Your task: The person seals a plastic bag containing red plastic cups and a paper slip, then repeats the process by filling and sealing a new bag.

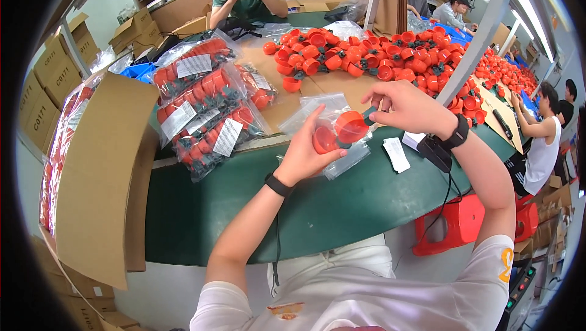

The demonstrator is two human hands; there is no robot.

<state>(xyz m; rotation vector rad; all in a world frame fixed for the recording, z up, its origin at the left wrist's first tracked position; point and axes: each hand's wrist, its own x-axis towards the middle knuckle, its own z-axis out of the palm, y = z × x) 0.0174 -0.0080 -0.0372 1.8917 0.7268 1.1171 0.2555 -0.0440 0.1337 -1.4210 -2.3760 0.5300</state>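
Above the green table, my left hand (303,152) is closed around a clear plastic bag (349,163) and a red cup-shaped part (324,140) at its mouth. Whether that part sits fully inside the bag is hard to tell. My right hand (408,106) pinches the dark stem of a second red cup (352,127), whose open bowl faces me beside the first. Under both hands lie more flat clear bags (329,102). Just right of the bags rests a small stack of white printed slips (397,154).
A large heap of red cups (372,56) covers the far table. Filled, labelled bags (207,105) are piled at left, beside an open cardboard carton (97,172). A metal post (479,38) rises at right. A red stool (455,224) stands below. Other people sit around.
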